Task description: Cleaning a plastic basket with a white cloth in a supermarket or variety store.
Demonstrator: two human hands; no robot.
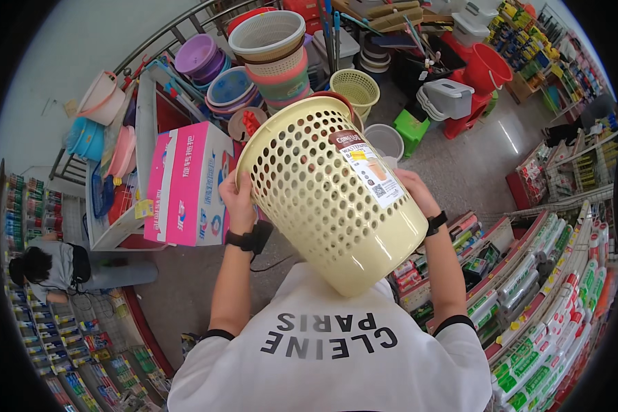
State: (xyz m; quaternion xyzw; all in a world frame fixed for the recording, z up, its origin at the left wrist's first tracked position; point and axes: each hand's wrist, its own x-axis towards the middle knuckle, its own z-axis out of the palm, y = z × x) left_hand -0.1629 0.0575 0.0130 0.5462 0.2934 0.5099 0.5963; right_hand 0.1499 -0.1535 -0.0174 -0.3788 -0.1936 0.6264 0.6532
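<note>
A cream perforated plastic wastepaper basket is held tilted in front of my chest, its rim up and to the left, its solid base low and to the right. On its side is a printed label with a small yellow sticker. My left hand grips the basket near the rim at its left side, the thumb on the outer wall. My right hand holds the opposite side by the label, with its fingertips partly hidden behind the basket. Beyond the rim stand stacked round baskets and a yellow-green perforated basket.
A pink cardboard box stands close to my left hand. Purple basins, a green stool and a red bucket lie beyond. Shelves of rolled goods are at the right. Another person is by the left shelves.
</note>
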